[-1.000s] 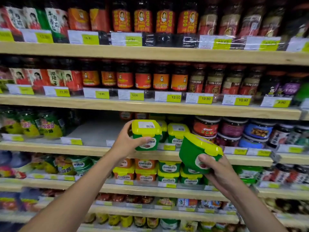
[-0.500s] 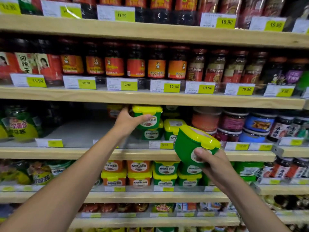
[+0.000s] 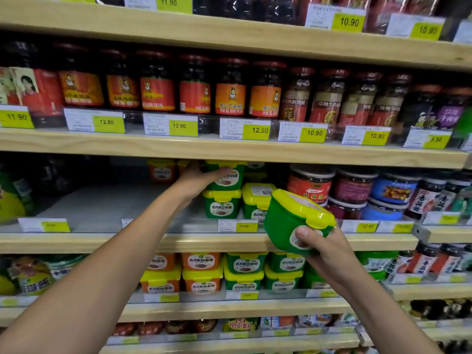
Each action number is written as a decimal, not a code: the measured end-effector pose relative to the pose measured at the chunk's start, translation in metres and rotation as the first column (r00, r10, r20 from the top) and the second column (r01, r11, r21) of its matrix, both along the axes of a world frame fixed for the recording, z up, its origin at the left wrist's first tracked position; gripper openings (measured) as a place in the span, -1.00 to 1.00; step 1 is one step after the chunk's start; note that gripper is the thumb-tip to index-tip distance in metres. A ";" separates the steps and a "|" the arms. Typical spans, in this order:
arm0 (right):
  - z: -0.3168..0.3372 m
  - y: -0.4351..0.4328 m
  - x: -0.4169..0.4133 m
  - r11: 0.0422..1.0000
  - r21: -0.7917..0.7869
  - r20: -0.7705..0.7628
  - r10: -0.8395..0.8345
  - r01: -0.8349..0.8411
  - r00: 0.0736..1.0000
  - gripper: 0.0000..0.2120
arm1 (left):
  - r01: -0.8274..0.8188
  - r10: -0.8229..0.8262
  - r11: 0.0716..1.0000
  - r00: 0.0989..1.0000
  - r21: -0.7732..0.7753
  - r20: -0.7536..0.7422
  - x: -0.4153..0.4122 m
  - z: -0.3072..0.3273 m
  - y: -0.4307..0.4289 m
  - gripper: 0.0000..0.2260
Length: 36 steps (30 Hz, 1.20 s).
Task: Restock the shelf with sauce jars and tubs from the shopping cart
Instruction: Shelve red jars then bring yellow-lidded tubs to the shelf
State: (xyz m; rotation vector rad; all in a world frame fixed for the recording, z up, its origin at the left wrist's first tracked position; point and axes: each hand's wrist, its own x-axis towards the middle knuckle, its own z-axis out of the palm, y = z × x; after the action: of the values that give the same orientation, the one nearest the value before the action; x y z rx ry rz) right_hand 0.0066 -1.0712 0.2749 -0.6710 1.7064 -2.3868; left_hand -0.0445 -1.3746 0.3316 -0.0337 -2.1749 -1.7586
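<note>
Head view, left fingers: the left hand (image 3: 195, 178) grips the upper tub (image 3: 227, 177), thumb laid across its front label. The other fingers are hidden behind the tub's left side.
Upper tub: green body, yellow lid, upright, directly above the lower tub (image 3: 221, 205) on the middle shelf (image 3: 102, 242). Its base is at the lower lid, but full contact cannot be confirmed. Its top sits just under the board above.
Right fingers: the right hand (image 3: 325, 247) holds the tilted tub (image 3: 288, 221) from below, thumb pressed on the oval label. The other fingers wrap the far side and are mostly hidden.
Tilted tub: same green and yellow kind, leaning with its lid turned up and to the right. It is held in the air in front of the middle shelf's edge, apart from the stock.
Adjacent stock: 1 neighbour tub (image 3: 256, 199) stands just right of the lower tub, partly covered by the tilted tub. The rear orange tubs (image 3: 162, 171) sit further back, left of the left hand.
Right section: round jars (image 3: 310, 186) in 2 tiers, with red, purple and blue labels.
Shelf above: dark sauce jars (image 3: 231, 98) in a row with red and orange labels. The price tags (image 3: 256, 130) read 12.80, 12.90 and 10.90.
Shelf below: orange stacks (image 3: 201, 261) and green stacks (image 3: 245, 263), each 2 high.
</note>
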 end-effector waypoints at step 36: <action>0.035 -0.036 -0.013 0.937 0.224 -0.158 -0.238 0.269 0.958 -0.38 | -0.071 -0.024 0.954 0.951 -0.293 -0.309 0.088 -0.029 0.087 -0.63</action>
State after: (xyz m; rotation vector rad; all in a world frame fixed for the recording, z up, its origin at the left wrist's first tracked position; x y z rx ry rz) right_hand -0.0060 -1.1073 0.3104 -0.6089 2.2191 -2.2736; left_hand 0.0437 -1.2880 0.3030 -0.3343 -2.1710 -1.2900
